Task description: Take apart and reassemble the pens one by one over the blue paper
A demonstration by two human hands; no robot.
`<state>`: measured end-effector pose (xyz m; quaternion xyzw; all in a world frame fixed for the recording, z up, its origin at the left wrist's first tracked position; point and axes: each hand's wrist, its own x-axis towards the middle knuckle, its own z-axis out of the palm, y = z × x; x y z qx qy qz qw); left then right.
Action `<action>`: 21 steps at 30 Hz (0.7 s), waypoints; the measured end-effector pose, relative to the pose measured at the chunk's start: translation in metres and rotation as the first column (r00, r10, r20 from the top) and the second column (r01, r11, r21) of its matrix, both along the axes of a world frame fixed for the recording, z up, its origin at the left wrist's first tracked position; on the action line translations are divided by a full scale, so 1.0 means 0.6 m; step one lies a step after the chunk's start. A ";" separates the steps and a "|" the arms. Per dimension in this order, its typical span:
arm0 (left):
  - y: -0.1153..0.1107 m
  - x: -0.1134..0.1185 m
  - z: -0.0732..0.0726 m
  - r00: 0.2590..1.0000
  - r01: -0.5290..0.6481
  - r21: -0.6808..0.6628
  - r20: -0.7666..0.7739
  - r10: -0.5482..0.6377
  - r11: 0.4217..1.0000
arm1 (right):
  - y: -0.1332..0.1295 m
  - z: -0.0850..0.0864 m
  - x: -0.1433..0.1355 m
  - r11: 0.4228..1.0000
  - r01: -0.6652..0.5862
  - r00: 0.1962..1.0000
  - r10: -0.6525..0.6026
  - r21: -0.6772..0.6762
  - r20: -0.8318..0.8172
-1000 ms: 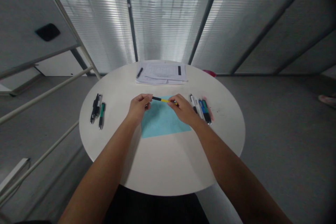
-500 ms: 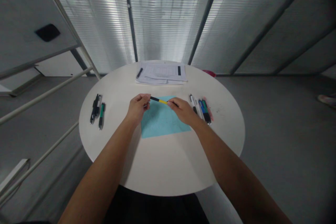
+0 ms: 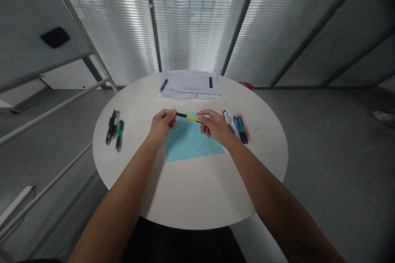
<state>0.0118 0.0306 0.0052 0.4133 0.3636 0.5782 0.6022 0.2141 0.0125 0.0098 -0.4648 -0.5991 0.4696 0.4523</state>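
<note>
A black and yellow pen (image 3: 189, 117) is stretched between my two hands, above a light blue cloth or sheet (image 3: 193, 144). My left hand (image 3: 163, 124) pinches its black end between thumb and fingers. At the yellow end, my right hand (image 3: 214, 124) has thumb and forefinger closed on the pen, its other fingers curled loosely below. The right fingertips cover part of that end. Under the pen, the blue piece lies flat on the white round table (image 3: 197, 197).
Left on the table lie black pens (image 3: 111, 127) and a green and black pen (image 3: 119, 136). To the right are several pens (image 3: 240, 129), white, blue, green and pinkish. A paper stack (image 3: 189, 86) with a black pen (image 3: 163, 85) on it sits at the back. White rails (image 3: 58, 109) stand left.
My right hand has shifted its grip on the pen: its fingers have loosened and spread, showing more of the yellow part. My left hand stays nearly in place.
</note>
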 end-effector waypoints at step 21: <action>-0.029 0.020 -0.013 0.670 0.314 0.406 -0.736 0.103 0.858 | -0.008 0.035 0.007 0.930 -0.307 0.724 0.091 -0.201 -0.684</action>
